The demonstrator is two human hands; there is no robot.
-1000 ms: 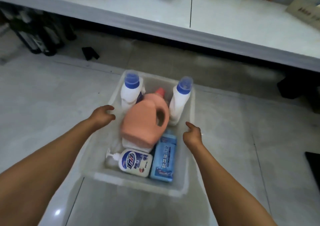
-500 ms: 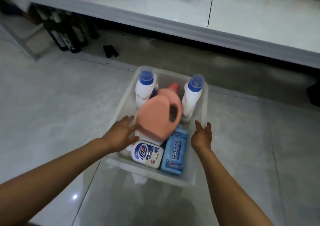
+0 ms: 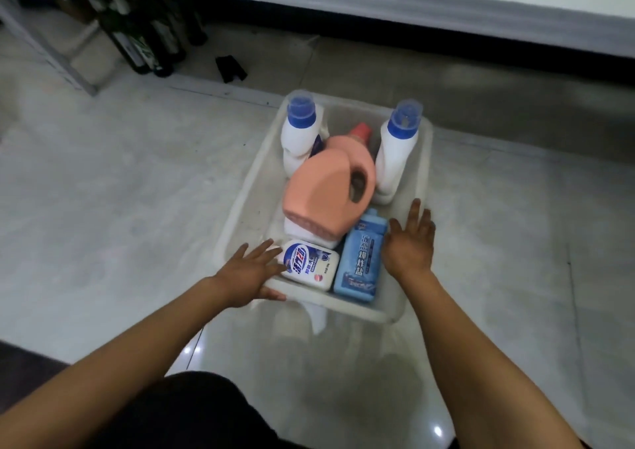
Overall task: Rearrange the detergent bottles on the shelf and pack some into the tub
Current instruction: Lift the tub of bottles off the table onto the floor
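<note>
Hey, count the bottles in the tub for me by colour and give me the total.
White bottles with blue caps, standing: 2
Salmon-pink jug, lying on its side: 1
White bottle with a blue label, lying flat: 1
Light blue bottle, lying flat: 1
Total: 5 clearly visible in the tub; something white under the pink jug cannot be identified.

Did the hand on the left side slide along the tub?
Yes. The left hand moved from the tub's left rim, level with the orange jug, back to the near corner beside the small white bottle.
</note>
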